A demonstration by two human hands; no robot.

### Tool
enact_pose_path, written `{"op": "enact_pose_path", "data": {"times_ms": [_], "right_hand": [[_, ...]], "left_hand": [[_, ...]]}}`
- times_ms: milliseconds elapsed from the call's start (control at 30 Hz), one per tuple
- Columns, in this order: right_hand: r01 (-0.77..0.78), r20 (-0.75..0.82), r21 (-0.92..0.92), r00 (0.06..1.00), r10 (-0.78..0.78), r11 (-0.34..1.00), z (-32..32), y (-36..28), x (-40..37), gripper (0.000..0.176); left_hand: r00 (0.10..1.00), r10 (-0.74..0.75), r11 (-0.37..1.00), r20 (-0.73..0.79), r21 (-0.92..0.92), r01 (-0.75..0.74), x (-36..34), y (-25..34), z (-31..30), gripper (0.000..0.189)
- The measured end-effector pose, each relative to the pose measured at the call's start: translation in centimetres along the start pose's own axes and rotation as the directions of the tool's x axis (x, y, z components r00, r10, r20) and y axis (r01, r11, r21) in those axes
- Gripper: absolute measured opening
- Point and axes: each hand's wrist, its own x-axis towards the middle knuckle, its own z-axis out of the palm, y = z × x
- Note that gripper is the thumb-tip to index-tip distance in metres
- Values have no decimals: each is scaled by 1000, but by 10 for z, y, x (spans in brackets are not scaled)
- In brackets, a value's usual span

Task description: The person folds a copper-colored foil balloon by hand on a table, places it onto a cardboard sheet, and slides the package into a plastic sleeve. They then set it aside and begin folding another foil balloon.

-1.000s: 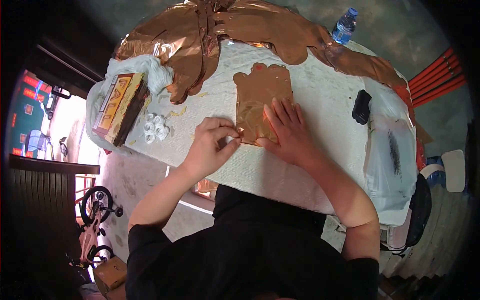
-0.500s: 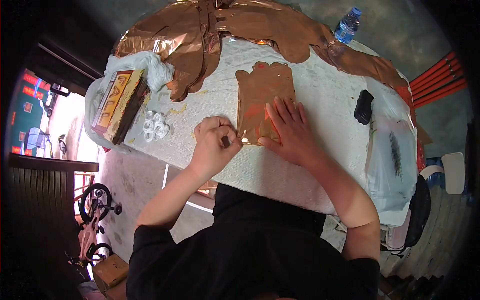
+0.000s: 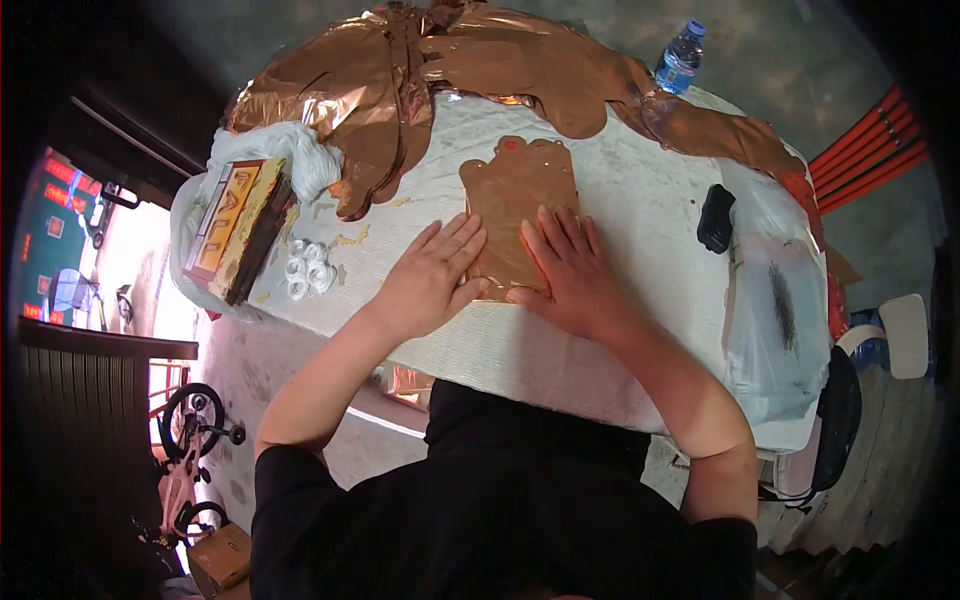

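A copper-coloured foil piece with a wavy top edge and a small red mark lies flat on the white-covered table. My left hand rests palm down over its left edge near the lower corner, fingers stretched out. On the right side of the foil, my right hand also lies flat with its fingers spread. Both thumbs point inward along the near edge. Neither hand grips anything, and parts of the foil are hidden under the fingers.
Large copper foil sheets drape over the far edge. At left are a stack of printed boxes, several small white rolls and white fibrous material. A water bottle, black object and plastic bag are at right.
My left hand has gone from pinched fingers at the foil's lower left corner to lying flat on its left edge. My right hand stays flat on the foil.
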Motion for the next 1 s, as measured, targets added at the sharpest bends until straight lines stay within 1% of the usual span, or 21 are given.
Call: {"op": "enact_pose_path", "data": {"times_ms": [33,100,133,200,233,267,333,367,400,433,467,533,567,600,667,700,733,800,833,900,1000], "right_hand": [[-1,4,7,1000,1,1000,0,0,0,78],[-2,-1,8,1000,2,1000,0,1,1,78],[-2,-9,21,1000,2,1000,0,0,1,78],[2,-18,33,1000,-2,999,1,0,0,78],[0,-20,34,1000,1,999,2,-1,0,79],[-3,-22,33,1000,3,999,2,-1,0,79],[-1,-32,47,999,3,999,3,0,0,79],[-1,-35,63,999,3,998,4,0,0,80],[-15,-42,55,999,17,998,5,1,0,80],[3,-53,50,999,-1,999,6,2,-1,80],[25,-63,43,998,-23,999,7,3,-1,80],[23,-70,42,997,-20,999,11,4,-2,81],[31,-76,49,997,-27,998,11,4,-2,81],[30,-78,43,997,-26,999,10,3,-1,81],[11,-56,46,998,-8,999,8,2,-1,81],[9,-60,42,998,-6,999,8,1,-1,81],[8,-58,46,998,-5,999,8,1,-2,81],[6,-58,51,998,-3,999,6,1,-1,81],[-5,-39,41,999,7,999,4,0,-1,81],[-10,-18,33,1000,11,999,3,-1,-1,81],[-18,-21,61,1000,19,998,2,1,0,80]], "left_hand": [[1000,6,1000,1,-1,-6,-1,-3,1,46],[994,-105,959,-30,-267,93,0,-11,0,44],[994,-100,960,-33,-265,88,1,-16,-2,44],[977,-211,916,41,-341,212,2,-27,-7,47],[998,-69,957,3,-281,67,2,-35,-2,43],[998,-67,959,-2,-278,64,1,-37,0,43],[995,-53,951,-88,-309,23,7,-29,-5,39],[995,-40,951,-89,-310,11,9,-28,-7,39],[991,-78,940,-112,-338,36,11,-27,-8,40],[984,-118,927,-134,-369,61,15,-25,-8,41],[984,-108,926,-139,-374,48,20,-24,-8,41],[996,20,967,-86,-252,-41,29,-22,-8,45],[996,83,976,-17,-202,-85,35,-22,-2,49],[996,86,975,-22,-201,-89,39,-19,4,49],[991,103,973,89,-218,-81,45,-12,13,54],[982,83,976,172,-215,-45,46,-11,14,65],[982,88,976,169,-213,-51,45,-10,14,65],[975,86,989,205,-133,-59,42,-11,16,74],[975,86,990,206,-132,-60,42,-12,17,74],[968,122,991,220,-83,-106,40,-15,20,79],[965,107,994,237,-60,-95,41,-15,22,80]]}}
